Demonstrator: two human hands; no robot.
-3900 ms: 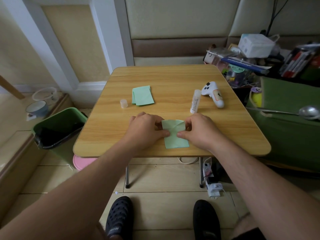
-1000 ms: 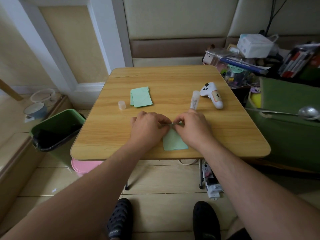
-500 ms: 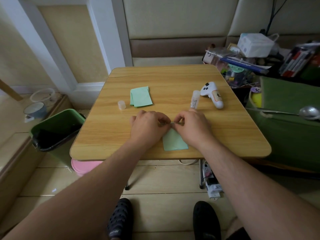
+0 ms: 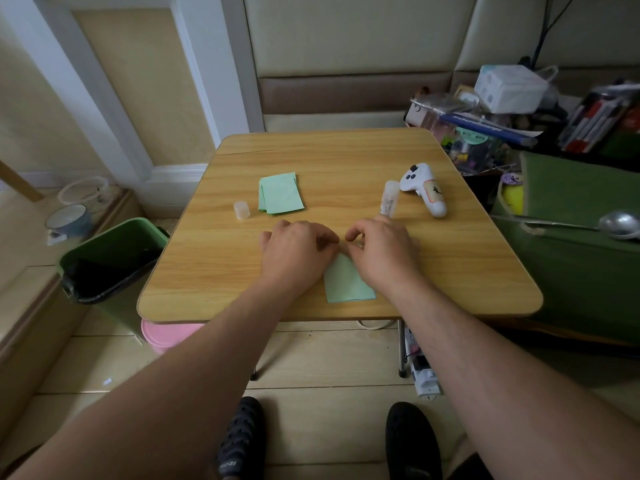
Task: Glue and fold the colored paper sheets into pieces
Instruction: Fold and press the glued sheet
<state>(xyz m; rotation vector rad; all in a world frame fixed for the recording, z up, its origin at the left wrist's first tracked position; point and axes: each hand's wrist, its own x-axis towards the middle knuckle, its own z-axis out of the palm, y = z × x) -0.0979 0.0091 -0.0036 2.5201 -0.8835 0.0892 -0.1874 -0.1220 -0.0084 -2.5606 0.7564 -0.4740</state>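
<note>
A light green paper sheet [image 4: 348, 284] lies near the front edge of the wooden table [image 4: 450, 271]. Its far end is hidden under both hands. My left hand [image 4: 298, 252] and my right hand [image 4: 381, 252] meet fingertip to fingertip over that far end, fingers curled down and pinching the paper. A small stack of green sheets [image 4: 280, 197] lies further back on the left. An uncapped glue stick [image 4: 389, 197] lies behind my right hand, and its clear cap [image 4: 241, 210] stands left of the stack.
A white handheld device [image 4: 424, 188] lies at the table's right. A green bin [image 4: 110, 261] stands at the left, with a pink tub [image 4: 166, 336] under the table. Clutter and a green box [image 4: 581, 251] with a metal spoon [image 4: 616, 225] crowd the right side.
The folded top of the sheet, visible earlier, is now covered as both hands moved together over it. Over the last second the hands have barely shifted.
</note>
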